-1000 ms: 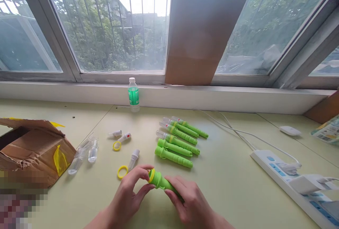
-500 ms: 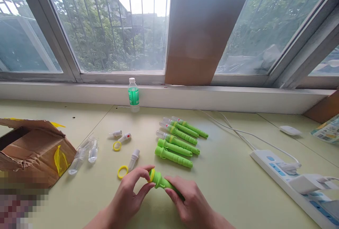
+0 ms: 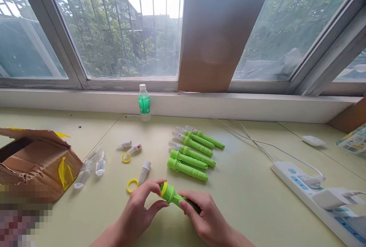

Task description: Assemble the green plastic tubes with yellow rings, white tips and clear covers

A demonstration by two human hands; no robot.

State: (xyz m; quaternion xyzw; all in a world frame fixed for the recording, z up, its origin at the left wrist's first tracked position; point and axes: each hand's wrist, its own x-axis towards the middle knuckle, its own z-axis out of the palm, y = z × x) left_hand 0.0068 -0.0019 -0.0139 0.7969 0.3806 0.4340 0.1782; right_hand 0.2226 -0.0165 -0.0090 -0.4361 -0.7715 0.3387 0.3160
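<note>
My right hand [image 3: 204,213] is wrapped round the grip of a green plastic handle [image 3: 172,195], its wide threaded end pointing up and left. At that end sits a yellow ring [image 3: 164,188], pinched by my left hand [image 3: 142,206] with the index finger on the rim and the thumb below. Beyond my left fingers lie a loose yellow ring [image 3: 132,185] and a white-capped clear piece [image 3: 145,171]. Further back, a row of green handles [image 3: 187,169] lies on the table; several carry clear tubes [image 3: 175,145], while the two nearest have bare threaded ends.
A torn cardboard box [image 3: 37,163] stands at left beside clear ribbed tubes [image 3: 100,163]. Two more white-capped pieces [image 3: 134,148] and another yellow ring [image 3: 126,158] lie behind. A bottle [image 3: 144,104] stands by the sill. A power strip [image 3: 288,170] with cables occupies the right.
The green handle has turned slightly, its open end tilting a little more into view. My right thumb has shifted up along the grip; my left hand has barely moved.
</note>
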